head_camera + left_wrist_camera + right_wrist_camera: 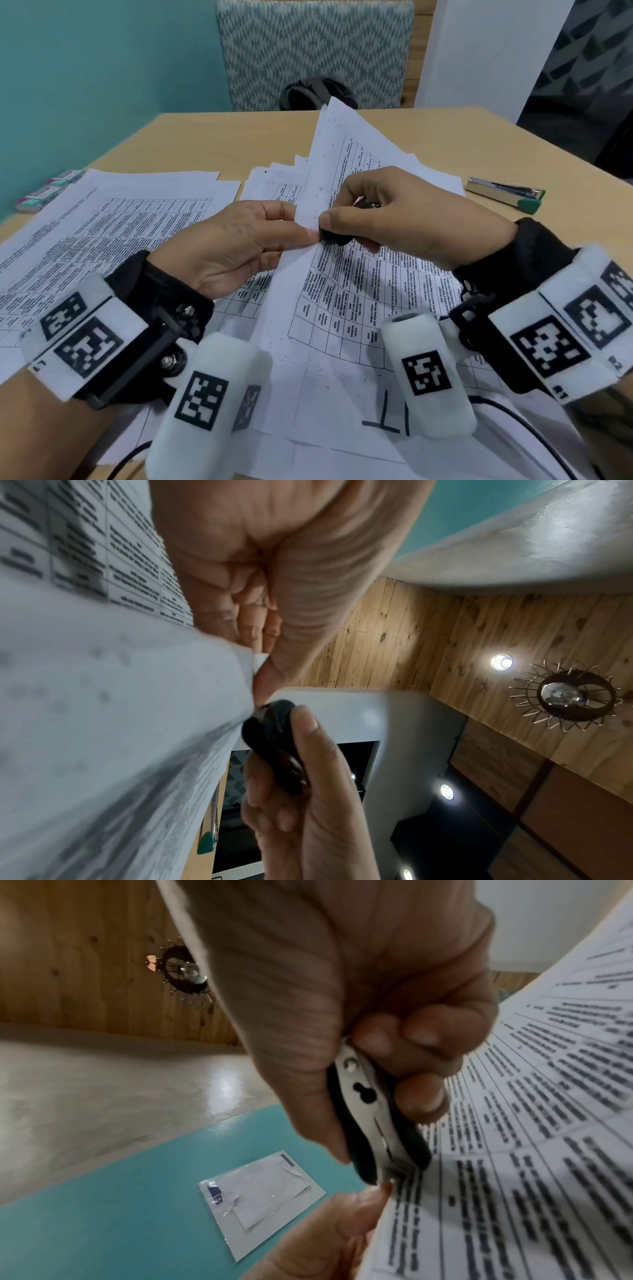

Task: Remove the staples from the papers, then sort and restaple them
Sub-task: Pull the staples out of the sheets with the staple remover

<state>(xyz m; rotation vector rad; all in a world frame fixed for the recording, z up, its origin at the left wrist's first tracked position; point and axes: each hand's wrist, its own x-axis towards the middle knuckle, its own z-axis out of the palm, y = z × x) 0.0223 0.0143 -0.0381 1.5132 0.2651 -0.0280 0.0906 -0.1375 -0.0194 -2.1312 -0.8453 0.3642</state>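
Note:
A stapled set of printed papers (346,298) lies mid-table with one sheet lifted upright. My left hand (301,234) pinches the lifted corner between thumb and fingers; in the left wrist view the thumb (274,674) presses the papers (120,723) at that corner. My right hand (356,219) grips a black staple remover (334,237), whose tip is at the same corner, right beside the left thumb. The right wrist view shows the staple remover (377,1123) with its metal jaws against the papers (514,1150). The staple itself is hidden.
A silver stapler with a green end (503,193) lies on the table (205,144) to the right. Small staple boxes (48,190) sit at the left edge, next to another spread of printed sheets (102,226). Beyond the table stands a patterned chair (315,51).

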